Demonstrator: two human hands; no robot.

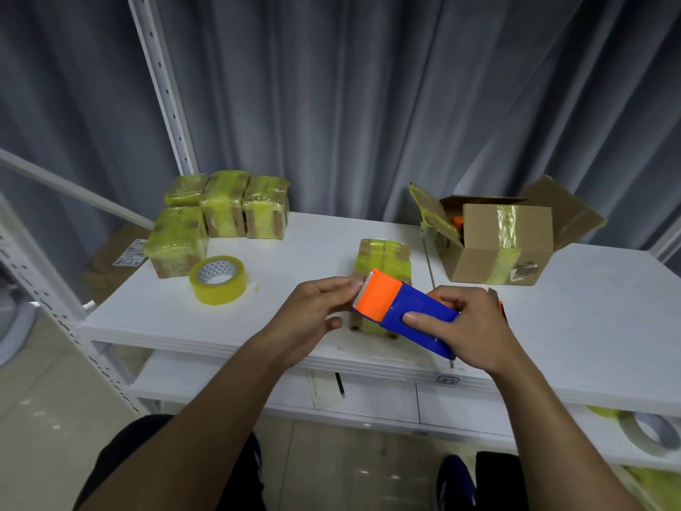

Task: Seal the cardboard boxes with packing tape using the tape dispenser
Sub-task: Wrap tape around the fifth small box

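Observation:
My right hand [468,326] grips the blue body of the blue and orange tape dispenser [405,311], thumb across its top. My left hand [317,311] reaches to the dispenser's orange, toothed end, with fingertips at the blade; whether it pinches tape there is unclear. Directly behind and under the dispenser stands a small cardboard box [383,260] wrapped in yellowish tape, partly hidden. A roll of yellow packing tape [218,279] lies flat on the white table [294,252], left of my hands.
Several taped small boxes [221,208] are stacked at the table's back left. A larger open cardboard box [501,237] with raised flaps stands at the back right. A metal shelf upright [166,86] rises behind. Another tape roll [648,433] sits on the lower shelf, right.

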